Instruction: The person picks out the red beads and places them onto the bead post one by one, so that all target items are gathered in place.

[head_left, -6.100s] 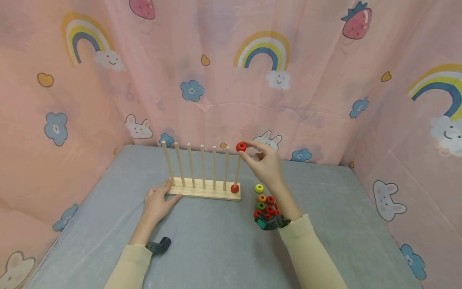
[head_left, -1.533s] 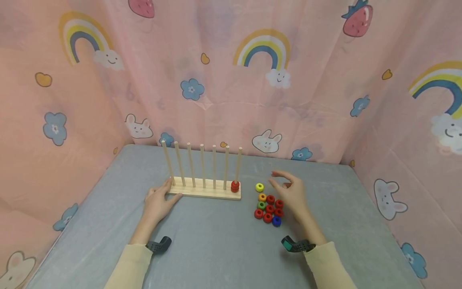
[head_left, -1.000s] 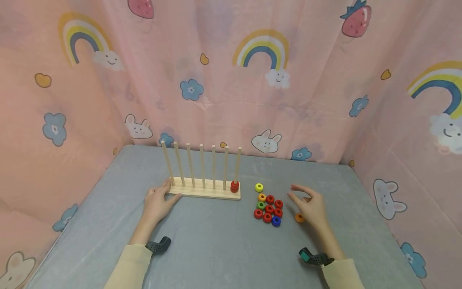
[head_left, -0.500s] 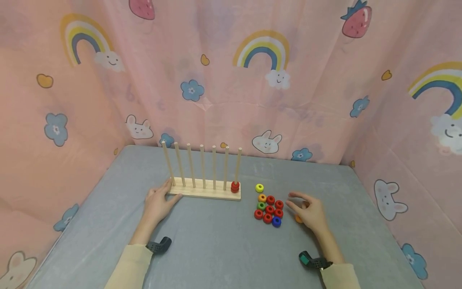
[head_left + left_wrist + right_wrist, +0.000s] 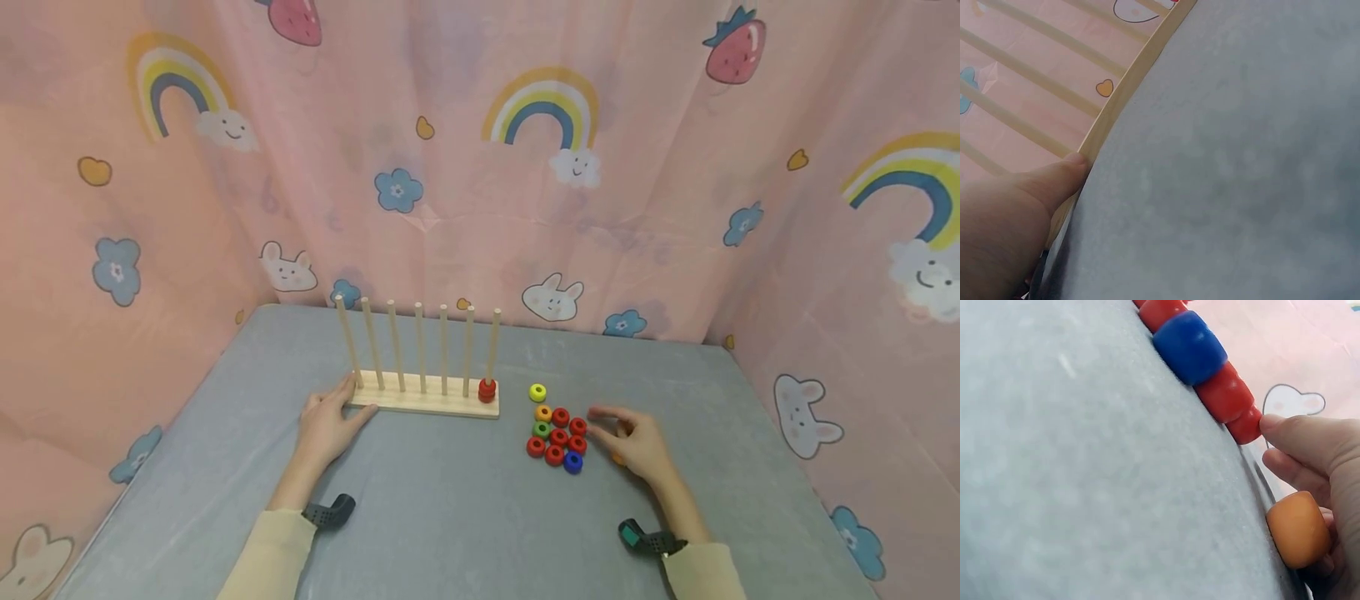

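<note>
Left hand (image 5: 327,422): I'm gripping rack (image 5: 431,404) | right hand (image 5: 636,446): gaping, empty, beside red bead (image 5: 577,427) | orange bead (image 5: 1299,530) beneath: wrist view showing, head mostly hiding

On my feed I've got a pale wooden rack (image 5: 427,404), seven upright pegs (image 5: 421,350), nearer the back edge of the desk (image 5: 450,508); two stacked red beads (image 5: 487,391) on its rightmost peg. Towards the right edge, loose, holes up: yellow bead (image 5: 537,392), orange bead (image 5: 543,413), green bead (image 5: 542,430), blue bead (image 5: 573,462), six red ones (image 5: 558,437). Second orange bead (image 5: 1298,529) farther right.

Room between rack (image 5: 427,406) and beads (image 5: 559,443); pegs (image 5: 421,346) obstruct above rack
</note>
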`<act>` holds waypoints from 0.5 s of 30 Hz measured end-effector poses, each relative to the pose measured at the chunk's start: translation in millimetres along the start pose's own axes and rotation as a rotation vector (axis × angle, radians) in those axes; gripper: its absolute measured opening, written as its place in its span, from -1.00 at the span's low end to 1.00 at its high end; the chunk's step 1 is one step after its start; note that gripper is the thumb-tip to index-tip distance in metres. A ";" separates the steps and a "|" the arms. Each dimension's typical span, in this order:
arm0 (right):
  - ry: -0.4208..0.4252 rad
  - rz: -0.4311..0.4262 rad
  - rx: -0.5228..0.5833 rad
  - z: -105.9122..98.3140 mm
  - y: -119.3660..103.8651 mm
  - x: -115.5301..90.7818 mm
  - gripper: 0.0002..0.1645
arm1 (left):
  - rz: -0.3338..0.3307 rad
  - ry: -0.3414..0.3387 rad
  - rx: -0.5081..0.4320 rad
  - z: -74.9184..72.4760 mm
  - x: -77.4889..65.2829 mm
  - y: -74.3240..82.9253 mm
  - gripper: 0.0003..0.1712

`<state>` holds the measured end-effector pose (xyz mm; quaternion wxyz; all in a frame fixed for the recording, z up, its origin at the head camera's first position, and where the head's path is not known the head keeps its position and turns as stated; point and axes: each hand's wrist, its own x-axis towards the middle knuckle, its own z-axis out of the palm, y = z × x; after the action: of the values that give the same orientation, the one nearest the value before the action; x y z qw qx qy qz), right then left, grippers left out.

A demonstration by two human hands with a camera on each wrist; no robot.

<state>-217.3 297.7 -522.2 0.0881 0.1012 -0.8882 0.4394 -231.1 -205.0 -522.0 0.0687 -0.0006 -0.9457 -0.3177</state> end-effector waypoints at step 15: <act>-0.035 -0.014 -0.072 12.3 -1.3 -2.8 -0.58 | -0.003 0.003 -0.007 0.0 0.5 1.2 -0.11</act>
<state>-215.1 287.4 -529.3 0.0795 0.1120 -0.9040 0.4048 -231.6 -204.1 -521.2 0.0697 0.0011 -0.9444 -0.3213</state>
